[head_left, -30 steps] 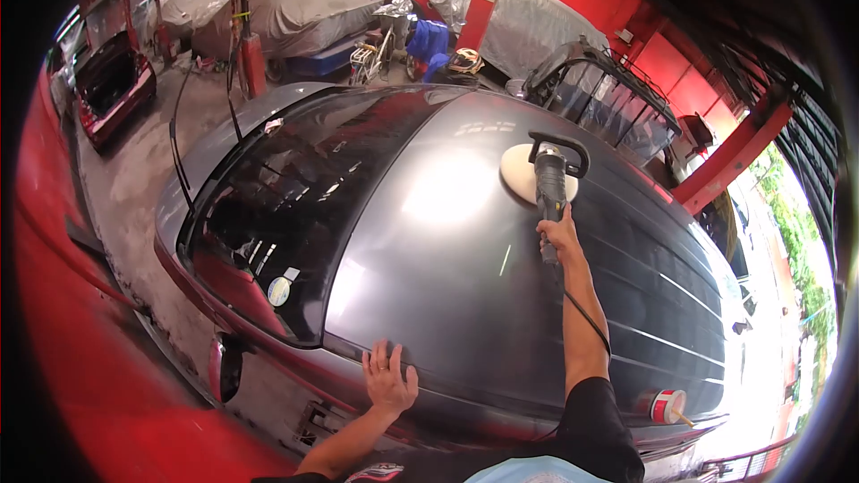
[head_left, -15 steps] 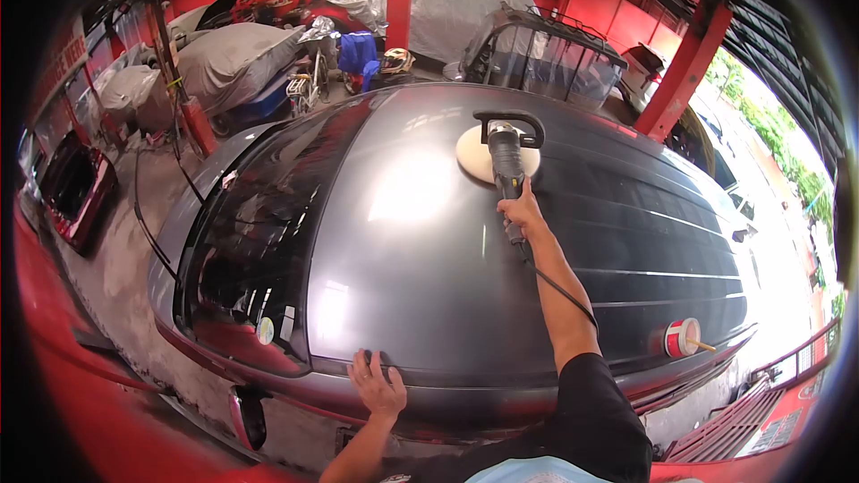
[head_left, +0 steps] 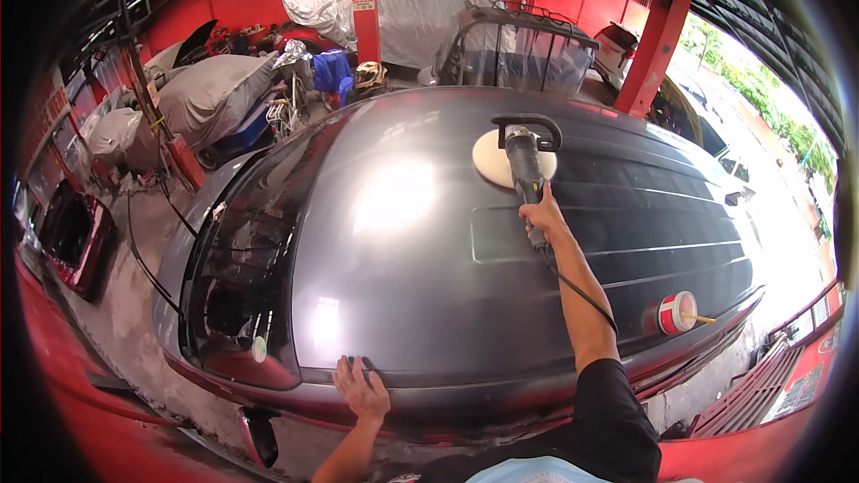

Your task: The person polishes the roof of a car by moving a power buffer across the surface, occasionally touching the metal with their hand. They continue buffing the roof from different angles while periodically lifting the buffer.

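My right hand is wrapped round the handle of a corded car polisher, with the arm stretched out across the vehicle. The polisher's round cream pad lies against the dark grey car roof. A black loop handle sits at the tool's head, and its black cord trails along my forearm. My left hand rests with its fingers spread on the near edge of the roof, close to the top of the windshield.
A red and white tub with a stick in it stands on the roof's near right side. Behind the car are covered vehicles, a red post and a roof rack frame. A red car part lies on the floor at left.
The polisher and my right hand have shifted slightly right over the roof. My left hand stays at the roof edge. The whole view has turned a little.
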The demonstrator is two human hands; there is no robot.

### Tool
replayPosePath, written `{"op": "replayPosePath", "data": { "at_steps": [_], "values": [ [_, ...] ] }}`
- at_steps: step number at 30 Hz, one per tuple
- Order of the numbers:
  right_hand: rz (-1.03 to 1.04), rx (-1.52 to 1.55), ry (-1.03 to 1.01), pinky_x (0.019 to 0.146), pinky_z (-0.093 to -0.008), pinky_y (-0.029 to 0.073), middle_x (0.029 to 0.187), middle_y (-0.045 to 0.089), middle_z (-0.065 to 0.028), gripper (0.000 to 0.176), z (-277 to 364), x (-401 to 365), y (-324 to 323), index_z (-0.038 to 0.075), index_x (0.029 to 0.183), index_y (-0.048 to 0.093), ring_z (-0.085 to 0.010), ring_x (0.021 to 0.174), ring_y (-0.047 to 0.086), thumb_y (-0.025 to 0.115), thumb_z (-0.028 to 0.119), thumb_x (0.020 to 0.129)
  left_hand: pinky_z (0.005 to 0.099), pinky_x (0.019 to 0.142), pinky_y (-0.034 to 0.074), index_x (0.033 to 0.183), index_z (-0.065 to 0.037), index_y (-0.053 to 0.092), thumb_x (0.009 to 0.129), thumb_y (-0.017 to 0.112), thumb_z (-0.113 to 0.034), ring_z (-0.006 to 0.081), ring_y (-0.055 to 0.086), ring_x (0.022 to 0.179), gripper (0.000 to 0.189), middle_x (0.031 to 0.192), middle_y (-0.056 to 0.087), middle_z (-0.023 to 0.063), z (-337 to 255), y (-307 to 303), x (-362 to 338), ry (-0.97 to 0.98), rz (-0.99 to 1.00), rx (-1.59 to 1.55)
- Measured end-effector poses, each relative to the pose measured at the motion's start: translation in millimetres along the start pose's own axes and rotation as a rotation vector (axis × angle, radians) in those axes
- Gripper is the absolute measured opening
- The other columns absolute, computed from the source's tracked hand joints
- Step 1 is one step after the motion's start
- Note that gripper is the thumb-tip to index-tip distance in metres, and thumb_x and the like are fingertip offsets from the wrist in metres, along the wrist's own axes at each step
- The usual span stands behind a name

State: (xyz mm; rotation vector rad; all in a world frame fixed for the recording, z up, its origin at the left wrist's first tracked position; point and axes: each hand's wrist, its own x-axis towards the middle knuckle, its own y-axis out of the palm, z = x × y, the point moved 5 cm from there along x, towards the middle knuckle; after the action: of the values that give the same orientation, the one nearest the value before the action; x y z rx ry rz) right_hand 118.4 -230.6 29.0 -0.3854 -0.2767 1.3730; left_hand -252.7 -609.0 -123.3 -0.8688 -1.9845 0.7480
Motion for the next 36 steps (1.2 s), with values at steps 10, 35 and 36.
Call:
{"op": "replayPosePath", "data": {
  "at_steps": [10,35,36],
  "values": [
    [0.055,-0.084,-0.088,0.043,-0.0377,0.048,0.111,0.059,-0.0210,0.108,10.4,-8.5,67.6,0.012,0.155,0.006,-0.0234,0.054,0.059,0.066,0.001,0.066,0.0569,0.109,0.025,0.126,-0.001,0.052,0.087,0.052,-0.023,0.0440,0.039,0.129,0.045,0.136,0.045,0.0269,2.0,-1.2,2.4,-0.002,-0.046,0.005],
    [0.352,-0.014,-0.107,0.049,-0.0374,0.051,0.123,0.055,-0.0244,0.109,90.4,-32.9,216.7,0.012,0.155,0.003,-0.0265,0.070,0.063,0.069,0.005,0.068,0.0575,0.108,0.027,0.122,-0.002,0.053,0.085,0.054,-0.021,0.0418,0.041,0.127,0.042,0.133,0.046,0.0250,-2.7,-3.9,5.1,-0.020,-0.010,-0.018],
    [0.377,-0.019,-0.107,0.049,-0.0375,0.050,0.120,0.057,-0.0243,0.109,89.7,-34.1,222.1,0.012,0.155,0.003,-0.0260,0.070,0.063,0.068,0.005,0.068,0.0575,0.108,0.027,0.122,-0.002,0.053,0.085,0.054,-0.021,0.0418,0.041,0.127,0.042,0.133,0.046,0.0250,-3.1,-3.5,4.9,-0.015,-0.010,-0.017]
  ]
}}
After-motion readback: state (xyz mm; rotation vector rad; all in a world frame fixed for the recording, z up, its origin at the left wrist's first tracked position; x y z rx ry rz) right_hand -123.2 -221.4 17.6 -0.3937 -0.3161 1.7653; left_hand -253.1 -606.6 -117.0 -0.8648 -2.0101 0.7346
